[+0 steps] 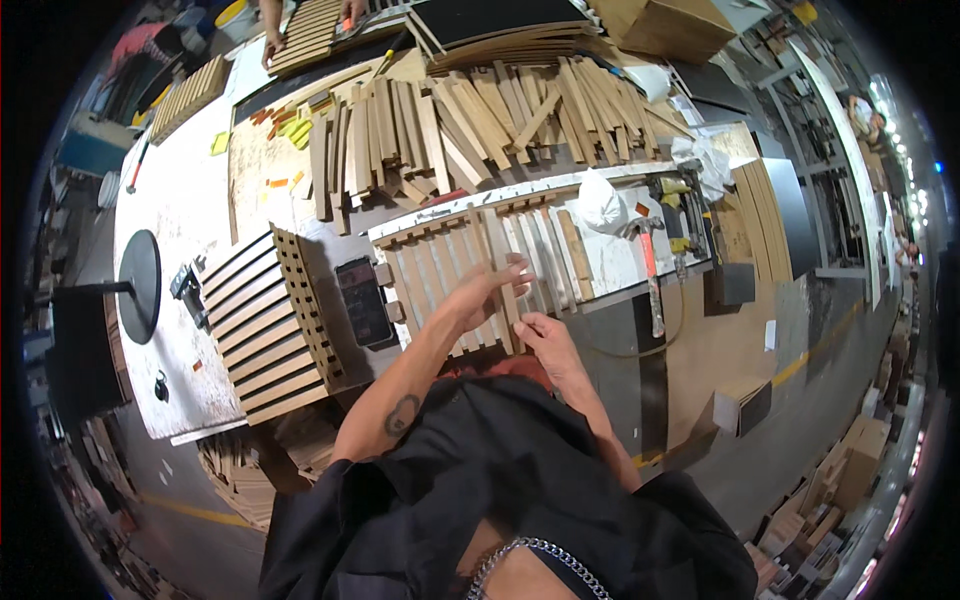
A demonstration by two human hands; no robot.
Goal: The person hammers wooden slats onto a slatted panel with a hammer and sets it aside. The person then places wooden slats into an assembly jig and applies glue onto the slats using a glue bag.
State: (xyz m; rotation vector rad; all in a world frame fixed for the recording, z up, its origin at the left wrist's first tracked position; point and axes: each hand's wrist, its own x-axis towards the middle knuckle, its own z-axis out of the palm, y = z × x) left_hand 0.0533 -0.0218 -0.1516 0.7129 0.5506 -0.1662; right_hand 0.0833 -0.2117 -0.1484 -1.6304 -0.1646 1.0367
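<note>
A row of wooden slats lies side by side in a white-edged frame in front of me. My left hand is closed around one wooden slat near its middle, fingers reaching over it. At the slat's near end, the fingertips of my right hand pinch it. To the right of this slat, pale strips show in the frame, with another wooden slat beyond them. The undersides of both hands' fingers are partly hidden.
Loose slats are heaped behind the frame. A hammer and crumpled white plastic lie on its right. Left are a phone, a stack of slatted panels and a black round disc. Another person's hands work at the far side.
</note>
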